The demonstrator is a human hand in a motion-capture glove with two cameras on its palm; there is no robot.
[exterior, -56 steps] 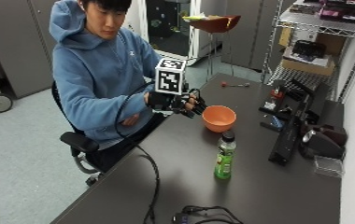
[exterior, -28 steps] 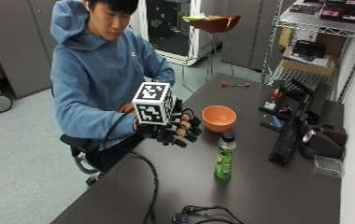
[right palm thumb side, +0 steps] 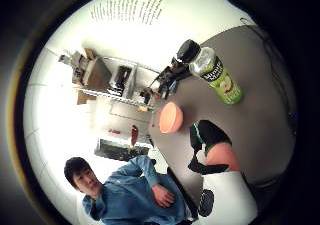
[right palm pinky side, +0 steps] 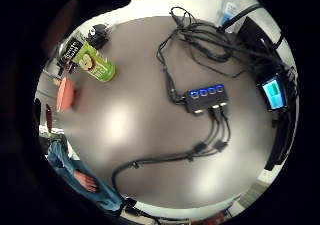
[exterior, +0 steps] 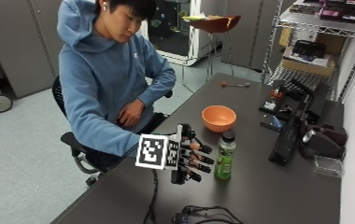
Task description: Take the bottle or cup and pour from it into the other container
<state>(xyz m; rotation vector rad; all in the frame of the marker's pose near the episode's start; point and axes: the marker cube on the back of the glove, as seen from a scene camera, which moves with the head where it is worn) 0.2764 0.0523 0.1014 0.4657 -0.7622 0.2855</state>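
Four gloved fingers of the right hand (exterior: 187, 156) stretch straight toward the green bottle (exterior: 225, 156), just beside it and holding nothing. Half a second ago the hand was farther from the bottle, back toward the table (exterior: 277, 191) edge. Behind the capped, upright bottle stands the orange bowl (exterior: 219, 117); I cannot see inside either.

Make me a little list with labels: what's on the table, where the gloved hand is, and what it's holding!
bottle: green, upright on the table, cap on
bowl: orange, past the bottle, apart from it
gloved hand: open, fingers spread, right beside the bottle, holding nothing
bare hand: in the person's lap
cables: black, a hub with blue lights on the near table end
pouring: not started
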